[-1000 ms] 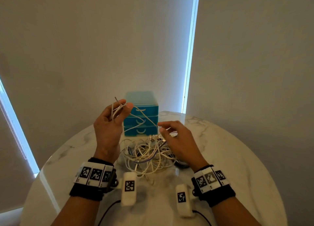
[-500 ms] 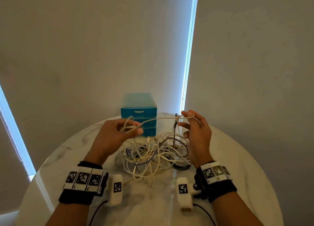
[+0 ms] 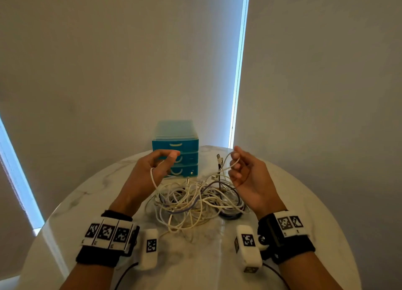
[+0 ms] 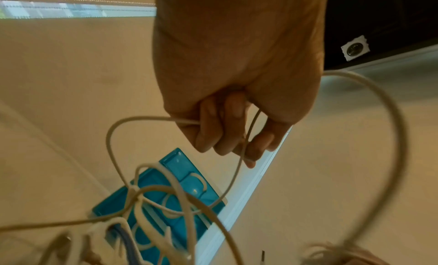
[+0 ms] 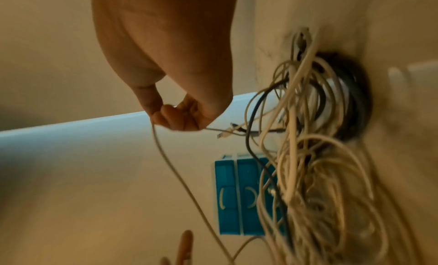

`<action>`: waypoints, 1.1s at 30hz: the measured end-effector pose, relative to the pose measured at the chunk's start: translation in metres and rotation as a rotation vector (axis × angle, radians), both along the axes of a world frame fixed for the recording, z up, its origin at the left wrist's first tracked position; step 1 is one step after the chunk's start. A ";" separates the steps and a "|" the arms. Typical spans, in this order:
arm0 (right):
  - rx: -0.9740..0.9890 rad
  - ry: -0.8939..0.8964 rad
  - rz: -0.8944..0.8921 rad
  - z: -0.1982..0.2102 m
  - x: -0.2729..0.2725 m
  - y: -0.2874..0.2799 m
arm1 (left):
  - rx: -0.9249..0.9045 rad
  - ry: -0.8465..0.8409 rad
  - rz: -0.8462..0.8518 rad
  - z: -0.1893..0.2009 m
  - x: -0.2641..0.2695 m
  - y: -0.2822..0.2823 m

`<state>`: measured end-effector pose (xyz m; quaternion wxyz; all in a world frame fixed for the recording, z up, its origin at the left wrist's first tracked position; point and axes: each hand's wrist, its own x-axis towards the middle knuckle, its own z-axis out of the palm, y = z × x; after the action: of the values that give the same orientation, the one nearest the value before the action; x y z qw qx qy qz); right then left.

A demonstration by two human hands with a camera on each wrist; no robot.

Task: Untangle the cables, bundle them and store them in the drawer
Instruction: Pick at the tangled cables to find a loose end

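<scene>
A tangled pile of cables, mostly white with a purple and a dark one, lies on the marble table. My left hand is raised left of the pile with its fingers curled round a white cable that loops down into the tangle. On the right, my right hand pinches another white cable near its plug end, above the pile. A blue three-drawer box stands behind the pile, all drawers closed.
The round table's far edge meets grey walls close behind the drawer box. Bright window strips show at the right of centre and at the left edge. Bare marble lies in front of the pile between my wrists.
Both hands have lowered and drawn apart from where they met over the pile. The stretch of white cable held taut between them now hangs slack into the tangle.
</scene>
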<state>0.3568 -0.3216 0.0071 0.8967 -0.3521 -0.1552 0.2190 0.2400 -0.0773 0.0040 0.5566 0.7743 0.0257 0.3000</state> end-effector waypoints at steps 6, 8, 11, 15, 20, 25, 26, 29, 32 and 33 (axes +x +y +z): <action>-0.084 -0.214 0.142 0.001 -0.021 0.009 | 0.184 0.084 -0.087 -0.003 0.005 -0.021; -0.122 -0.259 0.170 0.002 -0.027 0.012 | 0.274 0.119 -0.175 -0.008 0.005 -0.027; -0.177 -0.297 0.151 0.003 -0.034 0.016 | 0.355 0.050 -0.093 -0.008 0.005 -0.033; -0.150 -0.268 -0.038 0.003 -0.030 0.015 | 0.277 -0.054 0.027 -0.001 0.002 -0.027; -0.149 -0.212 -0.273 -0.004 -0.010 0.008 | -0.010 -0.077 0.017 0.003 -0.004 -0.003; -0.090 -0.157 -0.565 0.000 0.015 -0.004 | 0.069 0.127 0.042 0.015 -0.028 0.036; -0.094 -0.159 -0.615 0.003 0.020 -0.006 | 0.085 0.156 0.040 0.020 -0.036 0.042; -0.108 -0.159 -0.749 0.016 0.028 -0.006 | 0.071 0.069 0.093 0.028 -0.055 0.059; 0.007 -0.051 -0.887 0.039 0.027 0.010 | -0.064 -0.159 0.142 0.041 -0.063 0.060; 0.092 -0.006 -0.921 0.050 0.026 0.021 | -0.098 -0.219 0.149 0.048 -0.064 0.054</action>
<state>0.3826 -0.3007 0.0574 0.9147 -0.3450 0.0051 -0.2104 0.1763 -0.0232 0.0519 0.5695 0.7047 0.0368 0.4215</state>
